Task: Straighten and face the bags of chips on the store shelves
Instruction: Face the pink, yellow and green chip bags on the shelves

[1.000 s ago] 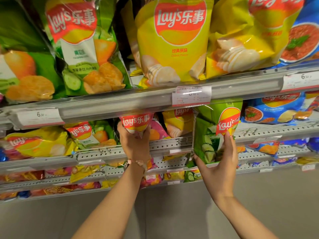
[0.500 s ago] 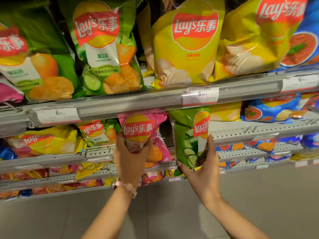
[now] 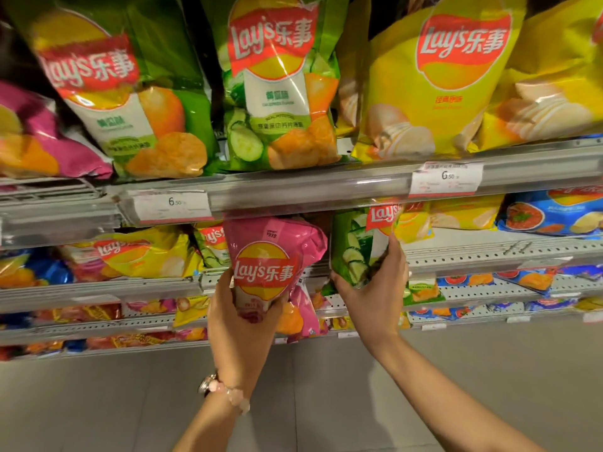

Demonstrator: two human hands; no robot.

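My left hand (image 3: pixel 243 324) grips the bottom of a pink Lay's bag (image 3: pixel 272 252), held upright in front of the second shelf, logo facing me. My right hand (image 3: pixel 375 288) holds the lower edge of a green cucumber Lay's bag (image 3: pixel 354 246), turned partly sideways just under the upper shelf's price rail (image 3: pixel 326 187). On the upper shelf stand two green bags (image 3: pixel 277 93), (image 3: pixel 124 102), a magenta bag (image 3: pixel 29 138) at far left and yellow bags (image 3: pixel 453 86) at right.
The second shelf (image 3: pixel 489 249) carries yellow bags (image 3: pixel 143 252) on the left, yellow and blue bags (image 3: pixel 554 213) on the right. Lower shelves hold several small mixed bags. Price tags (image 3: pixel 445 179) hang on the rail. Grey floor (image 3: pixel 326 402) lies below.
Both hands have drawn their bags out from the second shelf toward me and slightly left. The pink bag now shows its whole front; the view has shifted, showing more of the upper shelf's left side.
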